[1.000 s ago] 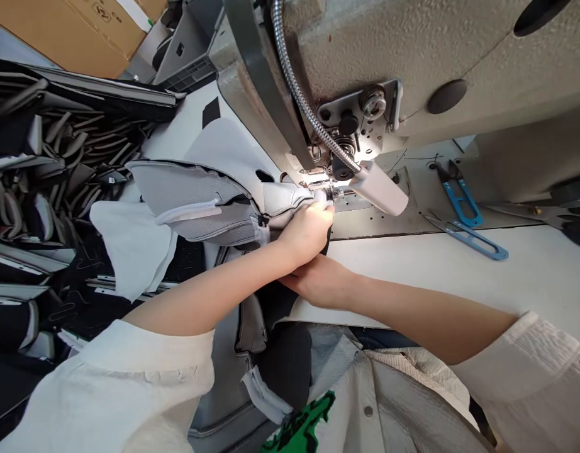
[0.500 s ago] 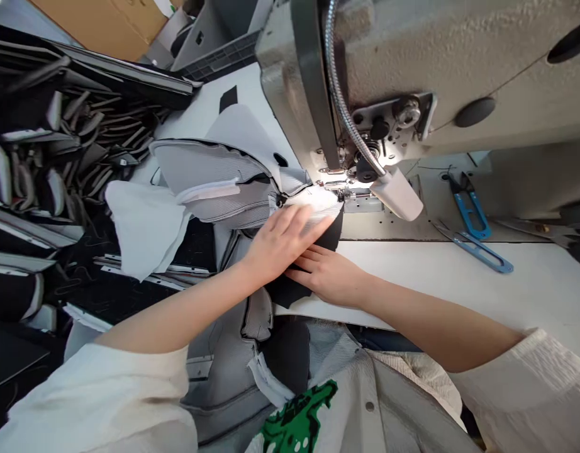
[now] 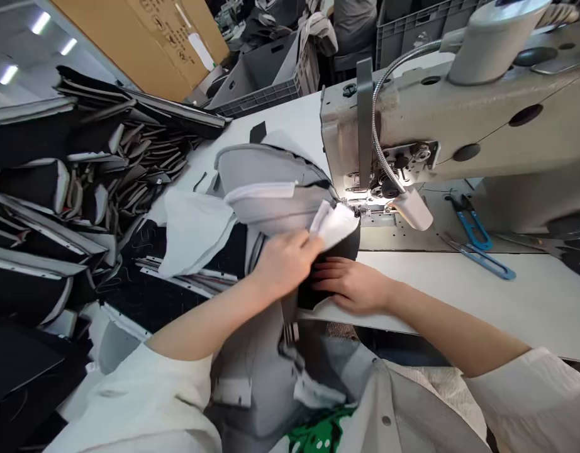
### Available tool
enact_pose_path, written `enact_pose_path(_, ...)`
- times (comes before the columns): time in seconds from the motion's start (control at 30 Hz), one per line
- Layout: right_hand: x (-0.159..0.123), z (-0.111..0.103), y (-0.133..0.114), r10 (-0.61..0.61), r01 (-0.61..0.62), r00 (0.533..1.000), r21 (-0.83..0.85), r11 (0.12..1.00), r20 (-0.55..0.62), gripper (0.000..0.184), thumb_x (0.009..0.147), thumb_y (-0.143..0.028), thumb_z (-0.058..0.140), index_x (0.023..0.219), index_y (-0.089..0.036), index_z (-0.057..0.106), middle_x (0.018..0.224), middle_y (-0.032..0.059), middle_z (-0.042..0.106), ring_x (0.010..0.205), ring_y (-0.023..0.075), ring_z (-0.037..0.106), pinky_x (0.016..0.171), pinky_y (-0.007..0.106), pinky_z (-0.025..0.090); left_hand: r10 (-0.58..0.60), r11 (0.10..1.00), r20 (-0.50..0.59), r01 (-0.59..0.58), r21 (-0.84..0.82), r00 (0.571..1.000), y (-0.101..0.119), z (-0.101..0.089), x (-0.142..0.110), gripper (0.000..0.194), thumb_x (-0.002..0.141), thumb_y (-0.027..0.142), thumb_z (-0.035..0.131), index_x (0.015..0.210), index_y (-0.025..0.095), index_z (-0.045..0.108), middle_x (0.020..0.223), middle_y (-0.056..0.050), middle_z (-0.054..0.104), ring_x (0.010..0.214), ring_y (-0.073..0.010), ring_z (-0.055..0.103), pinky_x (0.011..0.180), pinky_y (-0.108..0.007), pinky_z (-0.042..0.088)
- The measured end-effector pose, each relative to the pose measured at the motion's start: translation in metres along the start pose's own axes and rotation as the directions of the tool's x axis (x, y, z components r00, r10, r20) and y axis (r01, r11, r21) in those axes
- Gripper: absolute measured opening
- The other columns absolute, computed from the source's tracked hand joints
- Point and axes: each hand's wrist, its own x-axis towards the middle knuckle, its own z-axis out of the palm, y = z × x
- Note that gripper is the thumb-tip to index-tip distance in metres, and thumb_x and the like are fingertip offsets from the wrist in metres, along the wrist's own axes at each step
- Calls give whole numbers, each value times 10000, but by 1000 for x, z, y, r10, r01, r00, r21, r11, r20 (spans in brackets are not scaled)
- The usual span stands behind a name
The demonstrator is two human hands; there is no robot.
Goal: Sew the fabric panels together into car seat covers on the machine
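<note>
A grey fabric piece point(image 3: 271, 167) with dark-edged seams and pale strips lies at the sewing machine point(image 3: 460, 119), its right end by the needle area. My left hand point(image 3: 287, 261) is closed on the near part of this work, pinching a white fabric flap point(image 3: 337, 223) at its fingertips. Just right of it, my right hand point(image 3: 358, 284) lies with fingers stretched over a black fabric piece point(image 3: 351, 244), near the table edge. More of the grey fabric hangs down over my lap. The machine's lamp lights the white flap; the needle tip is too small to make out.
Stacks of black and grey padded pieces point(image 3: 143, 148) fill the left side, with white fabric pieces point(image 3: 195, 229) beside them. Blue thread snips point(image 3: 483, 258) and large dark scissors point(image 3: 563, 251) lie right. Grey crates point(image 3: 271, 82) and a cardboard box point(image 3: 153, 44) stand behind.
My left hand has gone from lying flat on the work to pinching the white flap, which is now raised and folded. My right hand stays on the black fabric. The view has tilted up.
</note>
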Motion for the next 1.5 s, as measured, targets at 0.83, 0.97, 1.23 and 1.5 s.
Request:
enact_pose_path(0.83, 29, -30, 13, 416, -402, 900, 121, 908, -132, 383, 915, -181, 439, 1298, -205, 458, 1028, 73, 602, 872, 186, 589, 748, 305, 473, 311, 935, 552, -145, -323, 774, 51, 28, 10, 490, 801, 69, 473, 1287, 124, 504, 1095, -172, 648, 867, -277, 673, 694, -370, 550)
enact_pose_path(0.97, -28, -32, -14, 293, -362, 887, -143, 921, -358, 237, 952, -204, 409, 1056, -184, 620, 905, 78, 606, 807, 198, 547, 720, 337, 463, 259, 922, 605, -6, -386, 753, 29, 20, 21, 598, 766, 101, 510, 1354, 139, 412, 1046, -123, 663, 871, -263, 671, 644, -309, 523)
enact_pose_path(1.23, -32, 13, -37, 60, -172, 968, -474, 864, -242, 227, 909, -90, 455, 988, -89, 668, 960, 121, 668, 1029, 236, 608, 900, 356, 510, 210, 827, 578, 172, -535, 789, 18, 12, 31, 620, 820, 161, 468, 1434, 141, 380, 863, -39, 706, 725, -158, 654, 620, -214, 464)
enact_pose_path(1.5, -36, 15, -36, 99, -213, 964, -496, 841, -247, 313, 906, -93, 440, 1143, -35, 636, 1141, 171, 652, 1131, 282, 589, 995, 394, 493, 173, 829, 603, 216, -516, 779, 24, 19, 36, 635, 825, 160, 465, 1452, 144, 363, 901, -49, 716, 722, -160, 645, 623, -221, 462)
